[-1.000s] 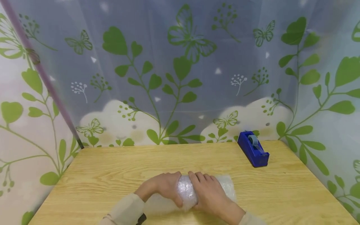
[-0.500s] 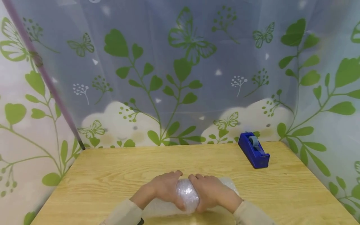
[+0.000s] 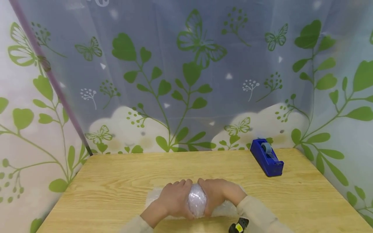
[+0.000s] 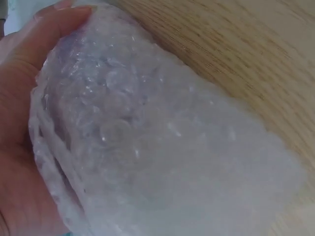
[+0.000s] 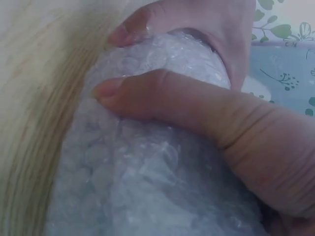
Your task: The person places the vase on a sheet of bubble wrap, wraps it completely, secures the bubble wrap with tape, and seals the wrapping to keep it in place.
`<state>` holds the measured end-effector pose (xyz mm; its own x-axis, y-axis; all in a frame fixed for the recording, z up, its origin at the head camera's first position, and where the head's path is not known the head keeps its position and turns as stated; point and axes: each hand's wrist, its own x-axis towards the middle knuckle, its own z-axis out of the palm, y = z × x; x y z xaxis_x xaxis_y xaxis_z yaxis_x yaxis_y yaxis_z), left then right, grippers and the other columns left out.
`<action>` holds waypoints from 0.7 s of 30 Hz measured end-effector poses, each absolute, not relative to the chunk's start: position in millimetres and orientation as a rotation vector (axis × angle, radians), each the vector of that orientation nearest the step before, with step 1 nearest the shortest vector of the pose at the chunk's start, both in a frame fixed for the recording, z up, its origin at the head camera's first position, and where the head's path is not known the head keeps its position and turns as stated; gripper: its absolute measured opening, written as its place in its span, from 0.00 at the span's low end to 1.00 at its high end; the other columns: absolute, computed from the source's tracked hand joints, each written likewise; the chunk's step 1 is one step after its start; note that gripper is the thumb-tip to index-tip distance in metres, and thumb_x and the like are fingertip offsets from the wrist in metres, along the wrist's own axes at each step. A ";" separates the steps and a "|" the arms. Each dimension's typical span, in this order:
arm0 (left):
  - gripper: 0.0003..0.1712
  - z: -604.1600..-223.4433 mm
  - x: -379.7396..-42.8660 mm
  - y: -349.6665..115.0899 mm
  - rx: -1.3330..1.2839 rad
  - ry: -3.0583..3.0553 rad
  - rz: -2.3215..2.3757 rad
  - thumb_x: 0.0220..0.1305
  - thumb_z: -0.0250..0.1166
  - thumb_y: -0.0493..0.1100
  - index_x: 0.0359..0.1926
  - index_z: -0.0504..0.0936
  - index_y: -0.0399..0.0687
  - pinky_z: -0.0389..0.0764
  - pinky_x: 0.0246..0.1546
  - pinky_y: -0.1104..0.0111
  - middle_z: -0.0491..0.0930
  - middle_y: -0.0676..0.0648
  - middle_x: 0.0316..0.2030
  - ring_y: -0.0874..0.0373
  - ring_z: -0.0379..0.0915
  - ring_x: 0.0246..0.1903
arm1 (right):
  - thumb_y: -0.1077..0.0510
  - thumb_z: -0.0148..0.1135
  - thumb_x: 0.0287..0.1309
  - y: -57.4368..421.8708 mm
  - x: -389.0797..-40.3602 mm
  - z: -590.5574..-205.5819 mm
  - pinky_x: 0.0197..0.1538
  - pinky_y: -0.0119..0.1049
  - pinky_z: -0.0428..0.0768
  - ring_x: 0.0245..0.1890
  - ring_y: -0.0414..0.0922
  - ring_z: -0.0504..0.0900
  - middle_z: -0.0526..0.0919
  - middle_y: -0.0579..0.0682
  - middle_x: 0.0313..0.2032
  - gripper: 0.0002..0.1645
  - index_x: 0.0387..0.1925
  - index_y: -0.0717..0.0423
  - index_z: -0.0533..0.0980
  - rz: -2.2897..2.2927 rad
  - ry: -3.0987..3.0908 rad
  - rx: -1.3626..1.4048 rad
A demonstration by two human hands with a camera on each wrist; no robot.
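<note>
Clear bubble wrap (image 3: 197, 200) is gripped from both sides by the left hand (image 3: 176, 200) and right hand (image 3: 218, 194), fingers and thumbs curved partway round the bundle, low and central on the bench (image 3: 131, 173). Compared with a second ago it's been swivelled a bit, left end further back, so it's probably being worked snug. Blue tape dispenser (image 3: 265, 158)'s been left untouched, back right.

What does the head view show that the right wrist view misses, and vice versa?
Head only: the blue tape dispenser, the pale sleeves and a dark item with a yellow patch by the right sleeve.
Right wrist only: a thumbnail up close, and separate bubbles in the bubble wrap.
Both: the left hand and right hand gripping that wrap, the wooden table and the leaf-printed cloth.
</note>
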<state>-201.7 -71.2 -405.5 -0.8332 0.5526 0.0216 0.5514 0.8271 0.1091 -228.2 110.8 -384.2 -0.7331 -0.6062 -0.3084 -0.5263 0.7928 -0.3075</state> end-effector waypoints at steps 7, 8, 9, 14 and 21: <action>0.48 -410.3 -206.6 -74.3 0.860 2.937 0.333 0.28 0.78 0.64 0.50 0.68 0.48 0.74 0.28 0.66 0.71 0.54 0.35 0.59 0.71 0.32 | 0.53 0.81 0.25 109.4 -235.5 -382.2 0.41 0.34 0.76 0.34 0.38 0.75 0.74 0.41 0.35 0.42 0.45 0.51 0.65 -0.374 2.498 -0.824; 0.48 -410.6 -207.2 -73.6 0.861 2.933 0.341 0.28 0.78 0.64 0.50 0.68 0.48 0.74 0.28 0.67 0.71 0.54 0.35 0.60 0.71 0.32 | 0.53 0.81 0.25 110.7 -236.3 -382.2 0.41 0.34 0.76 0.34 0.38 0.75 0.74 0.41 0.35 0.42 0.45 0.51 0.65 -0.392 2.487 -0.830; 0.48 -410.7 -208.0 -73.0 0.862 2.930 0.345 0.27 0.78 0.64 0.49 0.68 0.48 0.74 0.28 0.67 0.71 0.55 0.34 0.60 0.71 0.31 | 0.54 0.81 0.25 112.0 -237.2 -382.5 0.41 0.34 0.76 0.35 0.38 0.75 0.74 0.41 0.35 0.42 0.45 0.51 0.65 -0.408 2.474 -0.839; 0.45 -409.1 -213.2 -69.6 0.869 2.897 0.368 0.26 0.79 0.62 0.45 0.69 0.49 0.73 0.25 0.70 0.70 0.56 0.31 0.63 0.69 0.28 | 0.54 0.82 0.26 118.2 -242.8 -386.3 0.42 0.32 0.75 0.36 0.36 0.74 0.72 0.40 0.36 0.42 0.45 0.51 0.65 -0.517 2.396 -0.869; 0.43 -404.3 -219.0 -66.2 0.813 2.823 0.415 0.26 0.79 0.61 0.44 0.69 0.51 0.72 0.22 0.70 0.69 0.57 0.29 0.64 0.68 0.26 | 0.54 0.81 0.27 123.7 -249.6 -388.3 0.41 0.33 0.75 0.36 0.37 0.73 0.72 0.39 0.37 0.38 0.43 0.47 0.67 -0.596 2.345 -0.798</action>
<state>-219.0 -66.2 -404.3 -0.8358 0.5416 -0.0897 0.4930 0.8123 0.3117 -249.6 123.7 -388.3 -0.6494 -0.6580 -0.3813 -0.3960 0.7207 -0.5691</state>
